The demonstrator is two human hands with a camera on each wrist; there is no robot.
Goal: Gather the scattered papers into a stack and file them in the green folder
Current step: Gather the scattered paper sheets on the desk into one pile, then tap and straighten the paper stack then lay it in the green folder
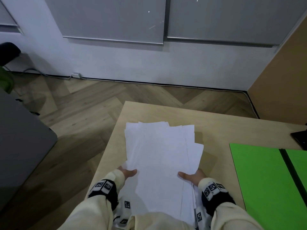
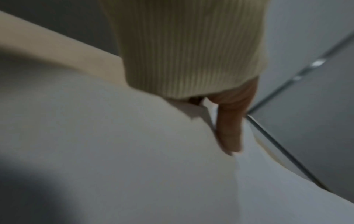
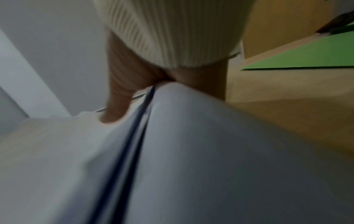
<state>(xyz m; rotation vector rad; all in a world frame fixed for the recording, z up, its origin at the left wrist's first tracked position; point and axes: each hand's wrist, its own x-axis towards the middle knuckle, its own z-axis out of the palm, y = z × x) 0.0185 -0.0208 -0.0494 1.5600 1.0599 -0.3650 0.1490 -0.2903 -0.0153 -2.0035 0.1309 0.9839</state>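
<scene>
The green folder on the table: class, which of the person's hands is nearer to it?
Right. The right hand grips the papers on the side facing the green folder; the left hand grips their far side.

Green folder (image 1: 265, 176) cut off; wrist views blurred.

- right hand (image 3: 132, 78) grips white papers (image 3: 191, 151), thumb on top, sheets splayed with dark gaps
- cream ribbed sleeve (image 3: 172, 30) covers wrist
- green folder (image 3: 306, 56) flat on wooden table (image 3: 277, 94), well apart, right of hand
- view blurred
</scene>
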